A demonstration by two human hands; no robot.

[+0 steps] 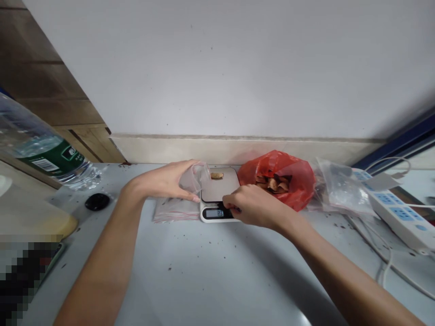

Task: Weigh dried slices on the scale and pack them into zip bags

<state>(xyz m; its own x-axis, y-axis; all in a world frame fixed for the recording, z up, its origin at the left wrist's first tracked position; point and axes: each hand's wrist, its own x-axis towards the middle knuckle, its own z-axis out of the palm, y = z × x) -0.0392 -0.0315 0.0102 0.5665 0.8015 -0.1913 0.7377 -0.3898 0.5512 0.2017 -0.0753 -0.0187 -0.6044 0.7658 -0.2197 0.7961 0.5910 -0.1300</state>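
A white digital kitchen scale (224, 188) stands against the wall, its small display lit. One brown dried slice (217, 175) lies near the back of its plate. My left hand (170, 179) is curved round a clear plastic bag (195, 179) at the scale's left edge, holding it with thumb and fingers spread apart. Over the front right of the scale, my right hand (249, 203) has its fingers curled together; whatever may be in them is hidden. Just behind that hand, a red plastic bag (299, 174) stands open with brown dried slices (273, 182) inside.
A stack of clear zip bags (176, 210) lies left of the scale. Further right are more clear bags (343, 185), a white power strip (401, 213) and loose cables (384, 253). A big water bottle (50, 149) and a black round lid (97, 202) are at left.
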